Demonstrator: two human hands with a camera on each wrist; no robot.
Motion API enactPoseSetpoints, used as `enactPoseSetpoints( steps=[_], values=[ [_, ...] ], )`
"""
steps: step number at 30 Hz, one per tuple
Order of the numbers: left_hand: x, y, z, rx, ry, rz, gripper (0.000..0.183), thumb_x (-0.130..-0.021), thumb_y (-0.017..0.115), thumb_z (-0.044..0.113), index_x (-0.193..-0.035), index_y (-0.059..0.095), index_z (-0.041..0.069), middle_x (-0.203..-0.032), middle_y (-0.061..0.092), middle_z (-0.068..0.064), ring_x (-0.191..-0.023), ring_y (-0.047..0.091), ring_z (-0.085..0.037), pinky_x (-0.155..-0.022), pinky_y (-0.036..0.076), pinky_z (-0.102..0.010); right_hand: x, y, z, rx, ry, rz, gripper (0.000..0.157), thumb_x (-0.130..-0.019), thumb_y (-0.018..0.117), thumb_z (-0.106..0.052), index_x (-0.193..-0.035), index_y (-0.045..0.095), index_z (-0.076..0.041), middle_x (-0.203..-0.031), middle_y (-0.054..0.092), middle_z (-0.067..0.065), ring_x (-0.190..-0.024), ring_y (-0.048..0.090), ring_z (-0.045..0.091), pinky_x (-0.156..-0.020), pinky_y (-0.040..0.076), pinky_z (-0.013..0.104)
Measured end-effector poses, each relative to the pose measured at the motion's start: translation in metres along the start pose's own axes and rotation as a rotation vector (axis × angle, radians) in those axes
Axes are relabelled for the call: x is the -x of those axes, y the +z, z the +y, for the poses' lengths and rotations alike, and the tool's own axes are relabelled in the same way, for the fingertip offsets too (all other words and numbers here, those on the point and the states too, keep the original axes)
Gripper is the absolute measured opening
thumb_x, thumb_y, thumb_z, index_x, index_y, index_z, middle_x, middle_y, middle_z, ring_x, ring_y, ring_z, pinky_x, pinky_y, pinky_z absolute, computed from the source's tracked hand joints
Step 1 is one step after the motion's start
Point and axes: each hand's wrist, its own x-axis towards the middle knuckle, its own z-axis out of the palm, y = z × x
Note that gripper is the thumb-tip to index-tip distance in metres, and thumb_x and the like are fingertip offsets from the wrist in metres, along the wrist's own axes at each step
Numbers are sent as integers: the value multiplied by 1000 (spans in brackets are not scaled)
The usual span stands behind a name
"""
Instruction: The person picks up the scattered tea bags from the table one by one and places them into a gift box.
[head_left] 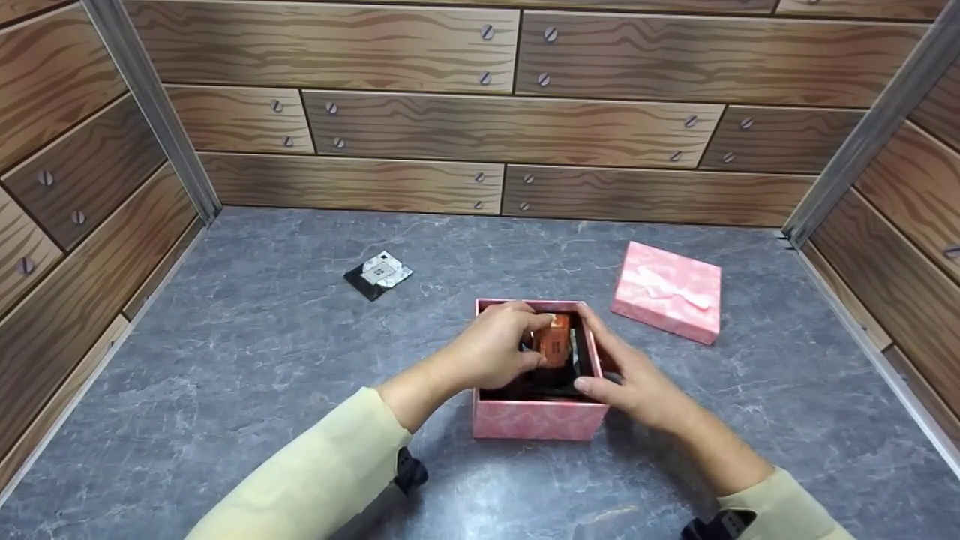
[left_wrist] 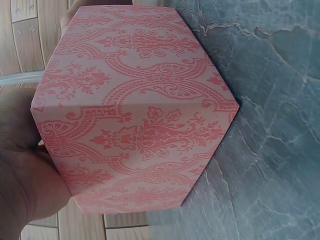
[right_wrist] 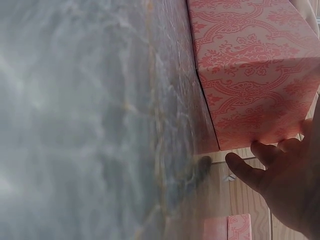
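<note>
An uncovered pink gift box (head_left: 536,420) with a damask pattern stands on the grey marbled table. My left hand (head_left: 495,345) reaches over its left rim and pinches a small orange box (head_left: 556,341) with dark print between thumb and fingers. That orange box sits tilted inside, above dark contents that I cannot make out. On the right side of the gift box, my right hand (head_left: 637,386) holds the wall, thumb over the rim. Its fingers (right_wrist: 265,155) lie along the outside in the right wrist view. The left wrist view shows the gift box's patterned outer walls (left_wrist: 150,130).
A pink lid (head_left: 671,289) with a pale bow lies to the right, behind the gift box. Farther left is a flat black-and-white square item (head_left: 379,274). Wood-print walls (head_left: 420,124) close in the table at the back and both sides.
</note>
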Motion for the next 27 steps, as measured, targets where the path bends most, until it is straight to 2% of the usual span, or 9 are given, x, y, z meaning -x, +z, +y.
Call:
enactPoseSetpoints(
  steps=[6, 10, 20, 27],
  values=[
    [-6, -1, 1, -85, -31, -42, 20, -87, 83, 8, -106, 75, 7, -103, 72, -8, -102, 67, -25, -92, 54, -40, -1, 0, 0, 3, 7, 6, 93, -98, 72, -16, -172, 14, -17, -167, 34, 24, -135, 55, 38, -108, 49, 43],
    [-8, 0, 2, -123, -59, -61, 15, -86, 82, 8, -99, 74, 9, -100, 71, -7, -99, 67, -24, -88, 54, -41, -2, -1, 0, 13, 7, 9, 94, -98, 72, -17, -172, 15, -17, -168, 33, 23, -137, 55, 37, -108, 49, 41],
    [-13, 3, 8, -262, -152, -131, 14, -88, 83, 18, -97, 73, 15, -98, 67, -5, -96, 67, -22, -81, 56, -42, 0, -1, 0, 23, 0, 12, 94, -97, 73, -16, -172, 16, -16, -167, 34, 25, -134, 56, 38, -106, 50, 39],
    [-13, 5, 9, -318, -157, -131, 11, -86, 82, 16, -91, 72, 15, -93, 64, -3, -92, 64, -21, -80, 56, -41, -1, 1, 1, 14, -20, 18, 94, -97, 73, -14, -171, 16, -13, -170, 29, 23, -135, 54, 40, -106, 48, 33]
  ],
)
